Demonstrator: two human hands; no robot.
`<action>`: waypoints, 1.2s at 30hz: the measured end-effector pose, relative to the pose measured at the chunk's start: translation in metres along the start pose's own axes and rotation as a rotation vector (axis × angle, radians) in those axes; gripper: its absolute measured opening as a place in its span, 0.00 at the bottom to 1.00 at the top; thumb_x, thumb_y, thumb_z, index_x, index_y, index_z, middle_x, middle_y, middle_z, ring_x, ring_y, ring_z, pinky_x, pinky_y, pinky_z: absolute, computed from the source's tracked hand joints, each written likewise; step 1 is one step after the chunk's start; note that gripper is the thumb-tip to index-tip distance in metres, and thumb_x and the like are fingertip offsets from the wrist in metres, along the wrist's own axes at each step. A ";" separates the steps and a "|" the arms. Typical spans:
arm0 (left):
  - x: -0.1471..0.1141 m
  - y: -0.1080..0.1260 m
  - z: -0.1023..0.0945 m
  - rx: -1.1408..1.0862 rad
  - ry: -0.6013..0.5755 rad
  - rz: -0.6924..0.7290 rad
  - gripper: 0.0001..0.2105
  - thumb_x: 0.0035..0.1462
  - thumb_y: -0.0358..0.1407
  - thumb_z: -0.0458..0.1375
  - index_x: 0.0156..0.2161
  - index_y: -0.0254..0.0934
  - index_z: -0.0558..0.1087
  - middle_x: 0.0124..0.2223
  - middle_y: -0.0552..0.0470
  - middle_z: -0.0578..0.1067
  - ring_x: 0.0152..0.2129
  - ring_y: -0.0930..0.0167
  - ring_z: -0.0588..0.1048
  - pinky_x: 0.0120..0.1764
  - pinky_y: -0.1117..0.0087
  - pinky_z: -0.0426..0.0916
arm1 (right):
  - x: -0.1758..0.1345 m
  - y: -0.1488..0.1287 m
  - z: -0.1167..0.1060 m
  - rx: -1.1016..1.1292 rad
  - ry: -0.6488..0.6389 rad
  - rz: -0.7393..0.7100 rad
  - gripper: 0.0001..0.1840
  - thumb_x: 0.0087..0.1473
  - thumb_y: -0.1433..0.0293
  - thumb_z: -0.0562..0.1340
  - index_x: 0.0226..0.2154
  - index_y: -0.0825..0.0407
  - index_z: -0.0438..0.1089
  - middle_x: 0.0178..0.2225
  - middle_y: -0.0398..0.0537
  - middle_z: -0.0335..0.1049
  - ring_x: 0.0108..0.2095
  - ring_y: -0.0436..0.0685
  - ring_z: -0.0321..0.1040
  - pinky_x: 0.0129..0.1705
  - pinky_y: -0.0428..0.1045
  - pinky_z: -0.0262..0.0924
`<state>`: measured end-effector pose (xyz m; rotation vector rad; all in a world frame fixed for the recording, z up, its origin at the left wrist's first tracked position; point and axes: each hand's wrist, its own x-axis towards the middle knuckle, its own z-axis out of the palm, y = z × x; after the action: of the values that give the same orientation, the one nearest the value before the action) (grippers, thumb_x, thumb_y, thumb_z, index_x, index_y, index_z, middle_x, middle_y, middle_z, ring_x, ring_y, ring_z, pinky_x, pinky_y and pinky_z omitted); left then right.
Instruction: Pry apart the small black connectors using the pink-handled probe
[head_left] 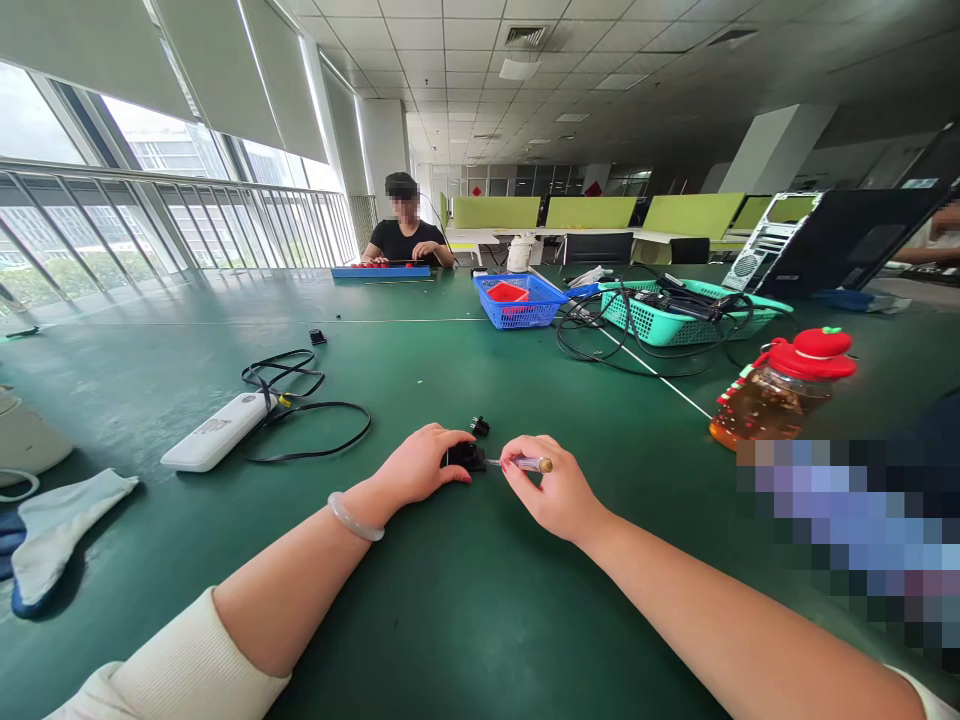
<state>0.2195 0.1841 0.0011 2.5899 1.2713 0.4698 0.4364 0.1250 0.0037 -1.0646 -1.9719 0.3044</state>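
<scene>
My left hand [422,462] is closed on a small black part [466,457], pinched between thumb and fingers on the green table. What kind of part it is, I cannot make out. In my right hand [551,487] is a slim screwdriver [536,464] with a light handle and a brownish end. Its thin shaft points left, and the tip meets or nearly meets the right side of the black part. Just beyond my left fingers lies another small black piece [480,427], apart from both hands.
Left of my hands lies a white power strip [221,432] with a looped black cord [367,415]. Gloves [67,530] are at the far left. A red-lidded bottle [780,395] stands right; blue [521,312] and teal [652,325] baskets lie beyond. A person [405,235] sits across the table.
</scene>
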 end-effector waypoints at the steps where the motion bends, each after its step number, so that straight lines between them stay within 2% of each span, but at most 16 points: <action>1: 0.000 0.000 0.000 0.000 -0.001 -0.003 0.24 0.52 0.44 0.64 0.54 0.43 0.70 0.42 0.49 0.77 0.41 0.63 0.73 0.46 0.63 0.68 | 0.000 -0.001 -0.001 -0.003 -0.003 0.004 0.08 0.59 0.69 0.54 0.28 0.47 0.64 0.27 0.41 0.71 0.29 0.54 0.66 0.38 0.51 0.59; 8: 0.000 0.002 -0.001 0.003 -0.002 -0.003 0.23 0.52 0.44 0.65 0.53 0.42 0.70 0.42 0.49 0.77 0.42 0.63 0.73 0.47 0.63 0.68 | 0.000 -0.004 -0.001 -0.007 0.019 -0.045 0.09 0.59 0.70 0.54 0.27 0.48 0.63 0.25 0.40 0.70 0.28 0.54 0.64 0.37 0.50 0.58; 13: 0.000 0.002 -0.001 0.007 0.000 0.003 0.23 0.53 0.44 0.64 0.53 0.42 0.71 0.43 0.49 0.78 0.42 0.63 0.73 0.47 0.63 0.68 | 0.000 -0.005 -0.002 0.005 -0.042 -0.115 0.08 0.57 0.73 0.54 0.27 0.48 0.62 0.24 0.40 0.69 0.27 0.53 0.62 0.38 0.51 0.57; 17: 0.000 0.002 -0.001 0.009 0.000 0.025 0.23 0.53 0.46 0.63 0.53 0.42 0.70 0.43 0.48 0.78 0.42 0.63 0.73 0.48 0.62 0.68 | -0.001 -0.007 -0.005 0.036 -0.034 -0.217 0.07 0.55 0.74 0.54 0.27 0.48 0.61 0.25 0.41 0.68 0.26 0.53 0.61 0.40 0.53 0.57; 20: -0.001 0.002 -0.001 0.006 -0.011 0.042 0.24 0.52 0.47 0.64 0.53 0.42 0.70 0.43 0.48 0.77 0.42 0.62 0.73 0.47 0.62 0.68 | -0.002 -0.008 -0.004 0.052 -0.095 -0.272 0.06 0.55 0.73 0.54 0.29 0.47 0.62 0.26 0.41 0.69 0.27 0.53 0.62 0.42 0.54 0.57; 23: -0.001 0.001 0.001 -0.008 -0.013 0.066 0.25 0.52 0.49 0.64 0.53 0.44 0.70 0.43 0.49 0.77 0.42 0.63 0.74 0.47 0.63 0.68 | -0.001 -0.008 -0.001 0.027 -0.182 -0.249 0.06 0.56 0.73 0.55 0.30 0.47 0.64 0.29 0.42 0.71 0.29 0.53 0.64 0.44 0.54 0.55; 26: -0.001 0.000 0.002 -0.016 -0.013 0.080 0.25 0.51 0.49 0.64 0.53 0.43 0.71 0.43 0.49 0.77 0.41 0.63 0.74 0.46 0.63 0.68 | -0.001 -0.007 0.002 0.025 -0.202 -0.200 0.06 0.56 0.74 0.55 0.30 0.48 0.64 0.29 0.42 0.72 0.30 0.53 0.64 0.44 0.54 0.55; 31: -0.002 0.002 0.000 -0.013 -0.021 0.065 0.25 0.51 0.48 0.64 0.53 0.43 0.71 0.43 0.48 0.77 0.41 0.63 0.74 0.46 0.63 0.68 | 0.000 -0.005 0.001 0.072 -0.173 -0.172 0.05 0.57 0.73 0.56 0.30 0.48 0.65 0.27 0.40 0.71 0.30 0.53 0.64 0.43 0.53 0.56; 36: -0.002 0.005 -0.003 -0.015 -0.024 0.051 0.23 0.53 0.46 0.63 0.53 0.43 0.71 0.43 0.49 0.77 0.41 0.63 0.74 0.46 0.63 0.68 | -0.001 -0.006 -0.005 0.089 0.014 -0.179 0.07 0.59 0.70 0.55 0.29 0.47 0.64 0.26 0.42 0.70 0.28 0.54 0.63 0.40 0.53 0.58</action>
<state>0.2213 0.1794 0.0048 2.6129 1.1922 0.4540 0.4369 0.1194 0.0093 -0.8252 -2.0056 0.2836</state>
